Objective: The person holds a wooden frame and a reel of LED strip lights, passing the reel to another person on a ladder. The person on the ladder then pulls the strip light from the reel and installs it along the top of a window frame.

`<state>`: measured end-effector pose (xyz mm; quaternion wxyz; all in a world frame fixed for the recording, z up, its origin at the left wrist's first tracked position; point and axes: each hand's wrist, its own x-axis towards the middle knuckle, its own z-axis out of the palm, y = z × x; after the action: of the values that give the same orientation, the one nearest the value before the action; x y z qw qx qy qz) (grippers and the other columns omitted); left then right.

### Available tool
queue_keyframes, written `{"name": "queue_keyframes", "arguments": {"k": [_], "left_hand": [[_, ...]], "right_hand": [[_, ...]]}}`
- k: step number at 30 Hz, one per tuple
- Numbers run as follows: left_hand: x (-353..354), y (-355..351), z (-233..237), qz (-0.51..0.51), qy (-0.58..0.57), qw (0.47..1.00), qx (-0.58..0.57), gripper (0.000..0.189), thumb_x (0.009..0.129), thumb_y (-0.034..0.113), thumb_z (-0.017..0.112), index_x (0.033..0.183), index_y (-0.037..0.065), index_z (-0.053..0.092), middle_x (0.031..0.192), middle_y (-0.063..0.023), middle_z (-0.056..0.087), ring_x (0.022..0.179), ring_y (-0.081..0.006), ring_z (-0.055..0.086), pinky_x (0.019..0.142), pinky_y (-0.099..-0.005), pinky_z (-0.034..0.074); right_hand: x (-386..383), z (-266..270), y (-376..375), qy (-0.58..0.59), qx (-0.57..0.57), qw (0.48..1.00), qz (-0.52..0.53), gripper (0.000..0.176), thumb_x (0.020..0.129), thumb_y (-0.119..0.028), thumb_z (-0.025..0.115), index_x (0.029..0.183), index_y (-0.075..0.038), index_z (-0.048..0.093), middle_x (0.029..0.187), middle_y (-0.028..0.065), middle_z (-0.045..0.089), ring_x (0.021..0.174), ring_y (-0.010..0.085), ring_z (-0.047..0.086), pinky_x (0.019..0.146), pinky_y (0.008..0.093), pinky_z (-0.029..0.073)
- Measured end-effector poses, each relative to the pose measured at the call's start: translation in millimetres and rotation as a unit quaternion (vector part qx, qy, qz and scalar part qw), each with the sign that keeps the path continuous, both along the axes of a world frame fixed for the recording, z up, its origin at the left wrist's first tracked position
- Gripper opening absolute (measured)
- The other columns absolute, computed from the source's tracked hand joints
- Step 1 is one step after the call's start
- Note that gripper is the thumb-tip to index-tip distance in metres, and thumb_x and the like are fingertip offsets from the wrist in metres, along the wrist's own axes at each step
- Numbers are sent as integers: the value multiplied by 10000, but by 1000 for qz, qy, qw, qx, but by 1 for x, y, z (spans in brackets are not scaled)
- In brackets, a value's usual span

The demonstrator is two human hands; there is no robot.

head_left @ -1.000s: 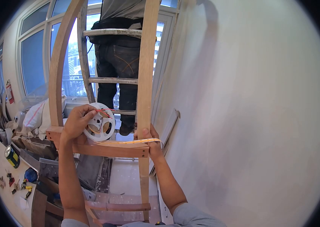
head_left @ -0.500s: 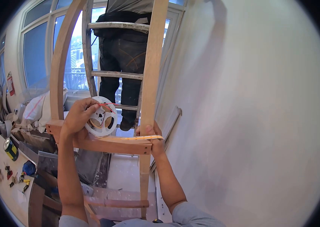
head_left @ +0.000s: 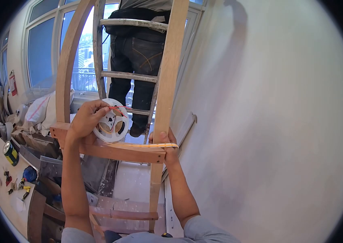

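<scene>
My left hand (head_left: 88, 119) is closed on the rim of a white LED strip reel (head_left: 119, 128), its thumb and fingers beside thin red wires (head_left: 116, 107). From the reel a yellow-and-white LED strip (head_left: 147, 145) runs rightward along the top of a curved wooden crosspiece (head_left: 114, 153). It reaches my right hand (head_left: 170, 149), which is wrapped round the upright wooden post (head_left: 167, 81) just where the crosspiece joins it. The thumb lies across the post's near face, and the strip's far end passes by this hand. Most of the right fingers are hidden behind the wood.
Behind the frame a person in dark trousers (head_left: 137, 56) stands on a ladder (head_left: 129, 75). A white wall (head_left: 268, 121) rises on the right. At left, a bench (head_left: 1, 162) carries a can (head_left: 11, 153), a blue roll (head_left: 29, 173) and small tools. White sacks (head_left: 37, 113) lie near the windows.
The view has shifted slightly, so the frame and ladder sit a little further right. Both hands keep their holds; the reel appears slightly higher and turned a little.
</scene>
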<state>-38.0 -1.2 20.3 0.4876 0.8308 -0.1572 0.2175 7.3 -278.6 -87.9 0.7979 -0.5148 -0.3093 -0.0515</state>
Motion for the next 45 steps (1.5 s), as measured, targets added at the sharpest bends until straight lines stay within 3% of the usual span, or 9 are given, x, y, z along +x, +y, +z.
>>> {"name": "queue_keyframes", "arguments": {"k": [3, 10, 13, 22, 25, 37, 40, 45], "left_hand": [[1, 0, 0, 0, 2, 1000, -3, 221, 942, 153, 586, 974, -50, 666, 811, -81, 678, 727, -104, 611, 676, -273, 502], [4, 3, -2, 9, -3, 1000, 15, 224, 939, 152, 587, 957, -55, 670, 807, -82, 679, 727, -101, 610, 672, -272, 501], [3, 2, -1, 4, 7, 1000, 11, 187, 956, 124, 573, 964, -45, 651, 809, -8, 642, 748, -49, 558, 684, -230, 475], [1, 1, 0, -11, 8, 1000, 6, 183, 960, 124, 569, 976, -39, 650, 826, -9, 648, 755, -50, 562, 690, -226, 476], [6, 3, -5, -24, -4, 1000, -19, 215, 947, 143, 579, 983, -52, 663, 824, -71, 680, 740, -93, 610, 683, -264, 508], [4, 1, -3, -20, 13, 999, -26, 206, 948, 134, 580, 982, -51, 663, 829, -67, 679, 738, -87, 608, 679, -256, 508], [3, 1, -2, -22, 22, 999, -22, 187, 965, 119, 563, 991, -43, 654, 840, -11, 652, 752, -42, 558, 678, -221, 475], [3, 2, -2, -9, 9, 1000, -8, 213, 954, 141, 571, 981, -51, 659, 822, -48, 665, 742, -70, 586, 676, -246, 493]], "right_hand": [[-3, 3, -1, 12, 15, 999, 33, 358, 967, -380, 558, 1135, -64, 534, 886, 50, 623, 776, 113, 588, 697, 263, 494], [0, 0, 0, 2, 7, 1000, 8, 371, 974, -397, 534, 1149, -70, 531, 879, 78, 642, 723, 140, 605, 653, 281, 507], [0, 0, -1, -2, 3, 1000, 4, 379, 975, -399, 532, 1162, -69, 529, 886, 77, 644, 727, 136, 605, 660, 281, 509], [1, 0, -1, 4, -2, 1000, 10, 376, 968, -406, 541, 1129, -67, 527, 872, 79, 641, 730, 144, 603, 656, 283, 507], [1, -1, -2, 5, 2, 1000, 16, 355, 972, -384, 541, 1129, -66, 523, 868, 71, 633, 731, 136, 592, 667, 278, 499], [-1, 1, -2, 16, 10, 999, 28, 353, 979, -361, 545, 1170, -66, 510, 877, 56, 631, 757, 113, 587, 705, 263, 492], [-3, 2, -2, 15, 6, 1000, 23, 355, 980, -363, 542, 1172, -66, 511, 879, 57, 631, 758, 115, 590, 705, 263, 492], [-4, 4, -2, 4, -2, 1000, 15, 346, 982, -358, 540, 1165, -65, 514, 881, 58, 632, 756, 119, 590, 705, 266, 493]]}}
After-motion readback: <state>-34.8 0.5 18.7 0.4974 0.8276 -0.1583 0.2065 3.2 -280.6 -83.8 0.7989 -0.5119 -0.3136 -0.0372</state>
